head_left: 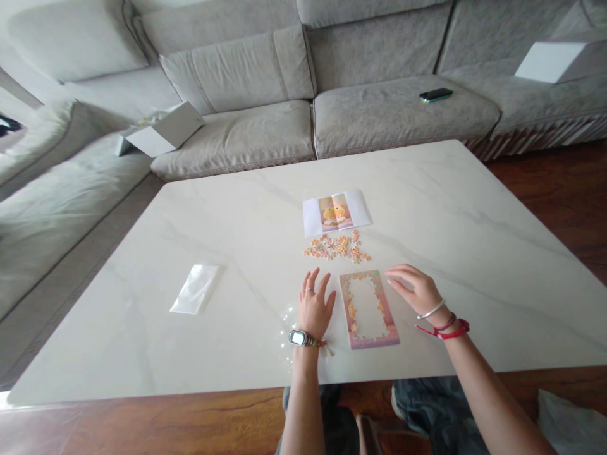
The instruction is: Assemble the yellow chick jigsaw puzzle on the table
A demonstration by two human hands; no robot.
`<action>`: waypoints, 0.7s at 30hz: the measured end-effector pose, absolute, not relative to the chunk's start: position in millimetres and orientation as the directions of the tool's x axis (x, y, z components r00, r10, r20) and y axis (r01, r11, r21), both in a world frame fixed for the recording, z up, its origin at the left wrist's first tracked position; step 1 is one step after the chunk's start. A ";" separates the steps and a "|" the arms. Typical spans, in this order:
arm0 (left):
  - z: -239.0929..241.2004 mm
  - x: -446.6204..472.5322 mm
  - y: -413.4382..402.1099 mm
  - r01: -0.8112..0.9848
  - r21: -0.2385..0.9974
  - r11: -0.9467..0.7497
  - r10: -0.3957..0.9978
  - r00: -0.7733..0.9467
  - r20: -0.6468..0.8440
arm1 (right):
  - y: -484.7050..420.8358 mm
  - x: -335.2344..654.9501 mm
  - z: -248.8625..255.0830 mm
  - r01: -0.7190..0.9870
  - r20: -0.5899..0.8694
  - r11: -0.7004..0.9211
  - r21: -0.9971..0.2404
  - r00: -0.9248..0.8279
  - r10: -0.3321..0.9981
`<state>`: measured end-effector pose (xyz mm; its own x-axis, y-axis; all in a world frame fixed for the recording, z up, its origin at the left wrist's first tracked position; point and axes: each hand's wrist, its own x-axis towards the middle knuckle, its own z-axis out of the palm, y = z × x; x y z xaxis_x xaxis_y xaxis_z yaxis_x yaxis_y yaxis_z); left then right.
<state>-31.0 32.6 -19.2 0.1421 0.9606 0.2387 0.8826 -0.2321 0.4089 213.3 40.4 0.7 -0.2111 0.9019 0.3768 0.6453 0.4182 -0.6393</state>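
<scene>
My left hand [315,308], with a ring and a wrist band, is over the table with its fingers spread, holding nothing. To its right lies a puzzle frame tray [348,309], its decorated border partly filled around a pale middle. My right hand [417,287] hovers just right of the tray's upper corner, fingers stretched and thumb apart, with nothing visible in it. Beyond the tray lies a loose heap of small orange and pink puzzle pieces [336,248]. A creased reference sheet [310,218] with a yellow cartoon picture lies behind the pieces.
A clear plastic bag [194,289] lies at the left of the white marble table [227,221]. Near my left wrist is a shiny transparent film [287,328]. On the grey sofa [379,117] are a phone [435,95] and white boxes [164,129].
</scene>
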 end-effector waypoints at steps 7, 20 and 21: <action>-11.5 -25.2 26.4 0.843 0.422 -0.333 0.937 0.245 0.249 | 31.8 217.4 7.0 0.641 0.405 0.439 -0.629 -0.212 0.890; -11.9 -25.6 29.1 0.839 0.476 -0.265 0.962 0.194 0.194 | 40.0 203.3 3.3 0.665 0.293 0.364 -0.652 -0.222 0.930; -13.2 -24.8 28.8 0.838 0.480 -0.261 0.963 0.192 0.190 | 40.3 203.2 3.1 0.667 0.288 0.364 -0.650 -0.226 0.930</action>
<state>-24.8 28.8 -13.2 0.1918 0.9629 0.1899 0.8377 -0.2614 0.4795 203.2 40.3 3.1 -0.2262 0.9304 0.2884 0.6673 0.3637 -0.6500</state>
